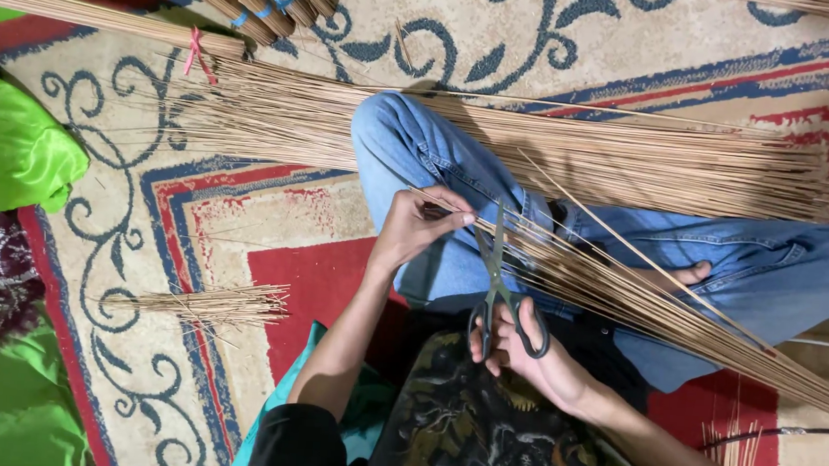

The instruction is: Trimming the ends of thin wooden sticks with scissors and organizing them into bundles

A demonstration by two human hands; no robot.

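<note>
Your left hand (421,226) pinches the tips of the stick bundle (638,301) lying across your jeans (772,266), while your right hand (522,347), closed through the scissors (498,294), could shear unevenly if those thin sticks splay.

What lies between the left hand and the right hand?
In the head view, the scissors' blades cross the bundle of thin sticks between the left hand and right hand.

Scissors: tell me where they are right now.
In the head view the scissors sit just right of centre over the person's lap, handles in the right hand, blades pointing up into the bundle of thin sticks pinched by the left hand.
</note>
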